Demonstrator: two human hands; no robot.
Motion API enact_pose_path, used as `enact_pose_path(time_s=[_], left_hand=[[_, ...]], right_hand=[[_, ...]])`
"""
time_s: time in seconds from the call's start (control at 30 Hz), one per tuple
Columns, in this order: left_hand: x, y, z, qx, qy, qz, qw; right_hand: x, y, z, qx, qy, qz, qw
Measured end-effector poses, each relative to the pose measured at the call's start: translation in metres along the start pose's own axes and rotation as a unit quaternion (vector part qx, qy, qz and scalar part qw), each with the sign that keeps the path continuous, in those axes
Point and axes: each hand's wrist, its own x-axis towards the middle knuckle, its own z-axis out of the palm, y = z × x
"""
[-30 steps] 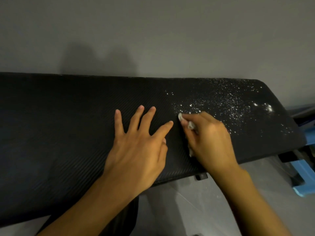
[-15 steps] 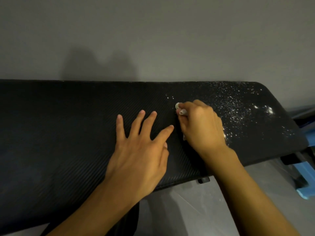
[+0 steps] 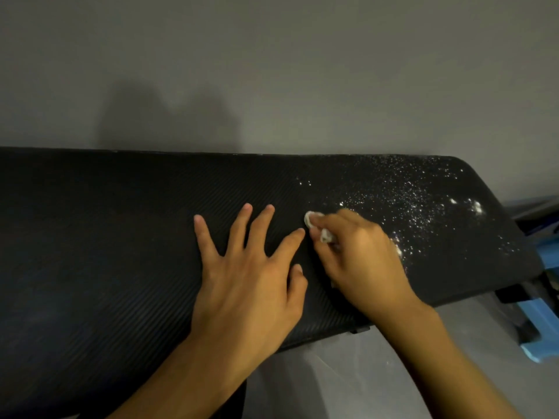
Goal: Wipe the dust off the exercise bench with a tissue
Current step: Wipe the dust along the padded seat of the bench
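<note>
Altogether: two hands, one tissue (crumpled), one bench.

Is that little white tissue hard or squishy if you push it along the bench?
Probably squishy and light: the tissue is crumpled small in the right hand. It might snag or tear on the ribbed bench.

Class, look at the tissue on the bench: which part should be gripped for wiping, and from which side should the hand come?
Grip the bunched middle of the tissue from above, as the right hand does: it is a small crumpled wad pressed on the flat bench, so only its top is reachable.
</note>
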Motion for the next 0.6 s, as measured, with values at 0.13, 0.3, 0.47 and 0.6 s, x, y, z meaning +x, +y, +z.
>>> enact_pose_path(time_s=[0.13,0.3,0.47,0.6], left_hand=[[0.001,0.000,0.001,0.007,0.002,0.002,1.000],[0.000,0.000,0.002,0.008,0.004,0.003,1.000],[0.001,0.000,0.003,0.004,0.007,0.006,1.000],[0.000,-0.001,0.002,0.004,0.005,0.006,1.000]], right_hand=[[0.020,0.009,-0.004,-0.076,-0.016,0.036,0.996],[0.062,0.000,0.010,-0.061,0.022,0.051,0.997],[0.034,-0.006,0.003,-0.046,-0.016,-0.004,0.999],[0.082,-0.003,0.012,-0.095,0.008,0.058,0.994]])
